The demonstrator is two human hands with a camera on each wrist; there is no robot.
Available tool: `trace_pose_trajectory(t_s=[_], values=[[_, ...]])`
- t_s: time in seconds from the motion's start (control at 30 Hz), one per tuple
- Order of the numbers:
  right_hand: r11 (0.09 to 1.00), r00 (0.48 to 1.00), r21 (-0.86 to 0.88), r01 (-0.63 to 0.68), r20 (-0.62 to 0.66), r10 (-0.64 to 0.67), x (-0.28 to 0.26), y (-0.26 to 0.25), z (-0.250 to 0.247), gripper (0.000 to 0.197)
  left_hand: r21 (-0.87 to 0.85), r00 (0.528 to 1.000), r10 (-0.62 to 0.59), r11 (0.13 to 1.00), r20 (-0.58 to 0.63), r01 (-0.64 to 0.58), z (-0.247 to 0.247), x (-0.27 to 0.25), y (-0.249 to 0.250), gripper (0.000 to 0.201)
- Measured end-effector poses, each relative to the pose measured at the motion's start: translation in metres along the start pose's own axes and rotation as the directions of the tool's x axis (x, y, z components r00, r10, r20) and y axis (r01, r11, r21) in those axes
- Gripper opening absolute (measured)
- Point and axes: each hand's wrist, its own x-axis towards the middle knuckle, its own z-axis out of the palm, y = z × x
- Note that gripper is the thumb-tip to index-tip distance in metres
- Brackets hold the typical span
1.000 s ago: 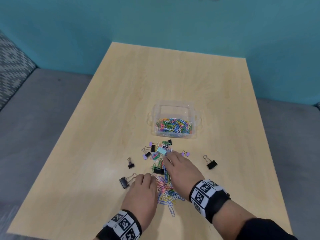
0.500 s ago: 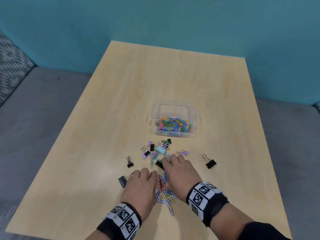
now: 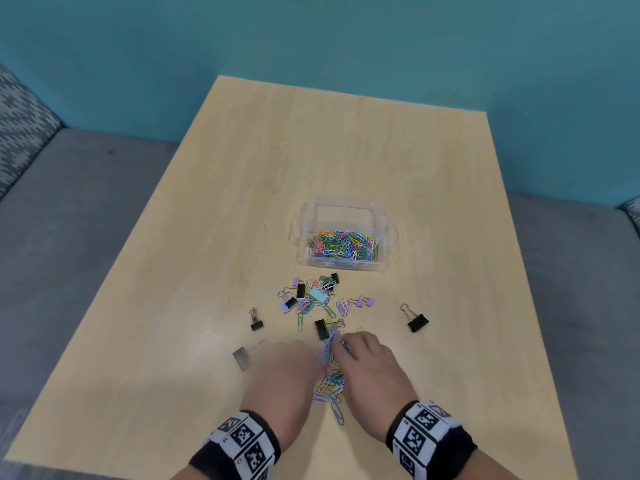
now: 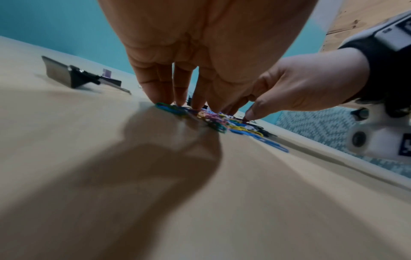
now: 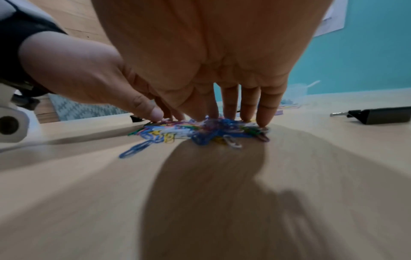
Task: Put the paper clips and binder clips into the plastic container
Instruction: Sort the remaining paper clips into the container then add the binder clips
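Both hands are down on the wooden surface [image 3: 214, 237] at its near edge, palms facing each other with a heap of coloured paper clips [image 3: 330, 381] between them. The left hand [image 3: 282, 372] has its fingers [image 4: 164, 88] extended and close together, tips touching the surface at the left edge of the heap. The right hand [image 3: 369, 363] is likewise extended, its fingertips [image 5: 265, 112] pressed down on the far side of the heap and its thumb [image 4: 255, 109] touching the clips lower down; some clips are bunched up against its fingers. Neither hand has closed around anything; both are flat and wide, pushing against the heap.

The clear plastic container [image 3: 346, 206] stands farther away on the surface, well apart from the hands, upright and without a lid, its bottom covered by a layer of coloured paper clips [image 3: 343, 245]. Between the container and the hands lies a scatter of more paper clips mixed with small black, purple and pale blue binder clips [image 3: 313, 296]. One black binder clip [image 3: 322, 329] lies just beyond the right hand's fingertips. A larger black binder clip [image 3: 417, 322] lies alone to the right, a small one [image 3: 256, 323] alone to the left, and a grey-looking one [image 3: 242, 356] lies just left of the left hand.

Behind the surface stands a teal wall [image 3: 311, 46], and grey floor [image 3: 69, 202] shows on either side.
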Motion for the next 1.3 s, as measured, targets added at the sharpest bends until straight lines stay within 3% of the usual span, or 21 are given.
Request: trace_pose_trajectory(t_s=[0.07, 0.13, 0.2, 0.3, 0.43, 0.5, 0.7, 0.8, 0.97, 1.07, 1.17, 1.3], values=[[0.999, 0.999, 0.001, 0.051, 0.011, -0.051, -0.006, -0.002, -0.001, 0.05, -0.026, 0.999, 0.049, 0.998, -0.007, -0.049, 0.0, -0.006, 0.004, 0.023], [0.999, 0.999, 0.039, 0.033, -0.004, -0.032, -0.014, 0.004, -0.002, 0.049, -0.081, 1.0, 0.004, 0.997, -0.017, -0.005, -0.004, -0.013, 0.002, 0.031], [0.987, 0.995, 0.134, -0.093, -0.024, 0.097, -0.029, 0.016, -0.002, 0.052, -0.171, 0.997, -0.077, 0.982, -0.01, 0.075, -0.008, -0.022, -0.002, 0.043], [0.9, 0.932, 0.25, -0.356, 0.024, 0.362, -0.054, 0.024, 0.002, 0.054, -0.274, 0.989, -0.13, 0.951, 0.065, 0.143, -0.009, -0.033, -0.004, 0.072], [0.895, 0.926, 0.241, -0.377, 0.104, 0.362, -0.056, 0.004, 0.012, 0.086, -0.252, 0.987, -0.106, 0.958, 0.119, 0.133, -0.008, -0.024, 0.012, 0.093], [0.922, 0.943, 0.196, -0.333, 0.073, 0.325, -0.04, -0.005, 0.016, 0.09, -0.22, 0.99, -0.1, 0.968, 0.099, 0.12, -0.007, -0.012, 0.02, 0.09], [0.941, 0.965, 0.218, -0.26, 0.032, 0.26, -0.006, -0.001, 0.015, 0.067, -0.199, 0.99, -0.109, 0.972, 0.095, 0.126, -0.005, 0.011, 0.021, 0.07], [0.938, 0.973, 0.264, -0.225, 0.003, 0.232, -0.008, 0.007, 0.015, 0.057, -0.19, 0.994, -0.075, 0.978, 0.073, 0.088, -0.007, 0.014, 0.017, 0.051], [0.923, 0.957, 0.277, -0.269, -0.032, 0.288, -0.017, 0.017, 0.02, 0.041, -0.17, 0.999, -0.033, 0.985, 0.007, 0.034, -0.002, 0.014, 0.011, 0.024], [0.904, 0.942, 0.295, -0.309, -0.037, 0.334, -0.023, 0.021, 0.022, 0.024, -0.164, 1.0, -0.022, 0.986, -0.02, 0.019, 0.002, 0.012, 0.007, 0.019], [0.917, 0.945, 0.259, -0.304, -0.042, 0.325, -0.026, 0.019, 0.02, 0.009, -0.112, 1.0, -0.014, 0.994, 0.011, 0.016, 0.005, 0.011, 0.003, 0.026], [0.937, 0.956, 0.203, -0.285, -0.013, 0.294, -0.024, 0.016, 0.014, 0.011, -0.161, 0.999, -0.029, 0.986, 0.041, 0.035, 0.009, 0.012, -0.001, 0.026]])
